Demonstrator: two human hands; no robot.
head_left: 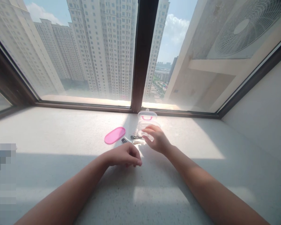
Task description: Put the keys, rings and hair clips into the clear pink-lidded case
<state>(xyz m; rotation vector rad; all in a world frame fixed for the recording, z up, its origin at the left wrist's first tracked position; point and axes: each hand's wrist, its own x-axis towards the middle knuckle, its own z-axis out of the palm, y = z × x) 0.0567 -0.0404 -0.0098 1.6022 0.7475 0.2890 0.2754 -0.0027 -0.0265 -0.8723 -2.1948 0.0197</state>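
We can read no lettering, brands, numbers or signs on anything around our left hand (124,154) or our right hand (158,140).

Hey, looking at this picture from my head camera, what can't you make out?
All in the head view:
- Left hand: its curled fingers hide the palm, so whether it holds anything is unclear.
- Clear box: the right hand overlaps it and hides part of it; whether they touch, I can't tell.
- Metal tools: too small for fine detail.
- Patch at the left edge: pixelated and cut off.
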